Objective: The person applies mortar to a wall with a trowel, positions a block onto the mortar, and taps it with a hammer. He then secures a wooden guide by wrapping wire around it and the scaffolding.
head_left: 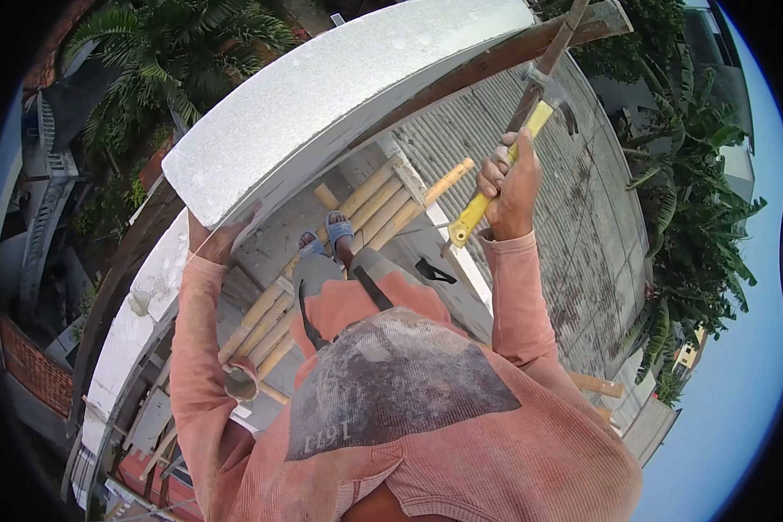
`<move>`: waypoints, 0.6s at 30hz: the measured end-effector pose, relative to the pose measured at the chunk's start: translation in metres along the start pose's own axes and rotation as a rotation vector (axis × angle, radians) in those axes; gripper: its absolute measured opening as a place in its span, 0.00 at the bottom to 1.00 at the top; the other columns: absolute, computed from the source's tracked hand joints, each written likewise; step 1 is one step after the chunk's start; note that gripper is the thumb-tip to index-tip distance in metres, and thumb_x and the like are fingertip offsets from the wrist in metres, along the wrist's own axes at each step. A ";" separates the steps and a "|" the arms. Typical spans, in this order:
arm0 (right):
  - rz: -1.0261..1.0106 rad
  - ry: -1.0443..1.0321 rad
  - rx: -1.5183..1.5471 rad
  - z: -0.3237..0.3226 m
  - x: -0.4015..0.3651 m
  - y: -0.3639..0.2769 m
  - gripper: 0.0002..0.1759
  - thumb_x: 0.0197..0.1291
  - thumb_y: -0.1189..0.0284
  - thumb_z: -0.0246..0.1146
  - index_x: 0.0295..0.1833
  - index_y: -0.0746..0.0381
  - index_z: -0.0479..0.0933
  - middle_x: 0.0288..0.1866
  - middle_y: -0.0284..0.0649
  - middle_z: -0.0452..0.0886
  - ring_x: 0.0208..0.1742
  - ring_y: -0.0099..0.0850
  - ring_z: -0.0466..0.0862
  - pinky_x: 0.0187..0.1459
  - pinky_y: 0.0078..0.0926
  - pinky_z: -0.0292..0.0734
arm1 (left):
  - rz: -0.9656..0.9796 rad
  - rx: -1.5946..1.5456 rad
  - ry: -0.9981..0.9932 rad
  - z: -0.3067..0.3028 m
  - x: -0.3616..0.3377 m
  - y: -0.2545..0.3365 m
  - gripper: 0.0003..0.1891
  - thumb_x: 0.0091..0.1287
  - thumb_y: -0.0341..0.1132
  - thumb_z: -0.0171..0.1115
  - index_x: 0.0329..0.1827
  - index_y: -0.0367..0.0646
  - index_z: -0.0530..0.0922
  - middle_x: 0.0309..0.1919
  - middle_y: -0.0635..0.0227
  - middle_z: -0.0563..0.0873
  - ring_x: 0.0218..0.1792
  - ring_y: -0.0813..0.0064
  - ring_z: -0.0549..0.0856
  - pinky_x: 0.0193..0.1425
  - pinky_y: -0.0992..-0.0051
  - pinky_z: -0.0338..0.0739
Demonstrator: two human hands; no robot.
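Observation:
A long, pale, speckled block (pixel 322 104) sits at the top of a white wall (pixel 130 335), bowed by the lens. My left hand (pixel 217 237) grips its near lower end, with part of the hand hidden beneath the block. Off to the right, my right hand (pixel 511 183) is wrapped round a yellow-handled tool (pixel 471 219), which slants up to the right. A hole shows at the handle's lower end. Its far end meets a dark upright bar (pixel 558 48), so the tool's kind is hard to make out.
Bamboo poles (pixel 383 204) form a platform under my sandalled feet (pixel 339 228). A corrugated roof (pixel 539 217) lies below on the right. A wooden board (pixel 487 65) runs behind the block. Palms (pixel 183 43) and a steep drop lie beyond the wall.

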State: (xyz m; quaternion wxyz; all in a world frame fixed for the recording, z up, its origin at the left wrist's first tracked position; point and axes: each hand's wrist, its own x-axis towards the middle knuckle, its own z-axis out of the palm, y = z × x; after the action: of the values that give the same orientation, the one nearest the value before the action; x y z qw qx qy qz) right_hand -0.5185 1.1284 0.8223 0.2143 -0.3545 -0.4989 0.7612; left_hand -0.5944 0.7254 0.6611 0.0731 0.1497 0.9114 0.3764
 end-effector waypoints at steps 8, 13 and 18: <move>0.387 0.112 0.545 0.032 0.108 0.119 0.16 0.76 0.56 0.53 0.43 0.57 0.64 0.26 0.30 0.57 0.16 0.21 0.57 0.15 0.21 0.54 | 0.027 0.199 -0.098 -0.004 -0.012 -0.024 0.26 0.68 0.47 0.71 0.64 0.41 0.81 0.58 0.60 0.88 0.59 0.60 0.85 0.69 0.66 0.76; 0.371 0.177 0.619 0.004 0.111 0.115 0.14 0.76 0.61 0.53 0.38 0.57 0.63 0.25 0.30 0.57 0.16 0.20 0.57 0.14 0.19 0.54 | 0.020 0.166 -0.091 -0.003 -0.011 -0.039 0.23 0.63 0.39 0.76 0.58 0.37 0.83 0.51 0.62 0.90 0.50 0.62 0.88 0.55 0.70 0.82; 0.520 -0.030 0.354 -0.009 0.118 0.119 0.18 0.76 0.55 0.55 0.43 0.59 0.67 0.26 0.30 0.59 0.17 0.20 0.58 0.15 0.21 0.55 | -0.425 -1.117 -0.180 0.015 -0.013 -0.133 0.26 0.75 0.42 0.54 0.72 0.40 0.68 0.70 0.54 0.71 0.67 0.50 0.71 0.70 0.45 0.63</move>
State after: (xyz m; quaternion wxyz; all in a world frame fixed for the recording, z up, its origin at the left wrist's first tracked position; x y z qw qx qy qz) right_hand -0.5856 1.1651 0.6727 0.0636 -0.4161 -0.2542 0.8708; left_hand -0.6075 0.6424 0.5566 0.2912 -0.0654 0.5762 0.7609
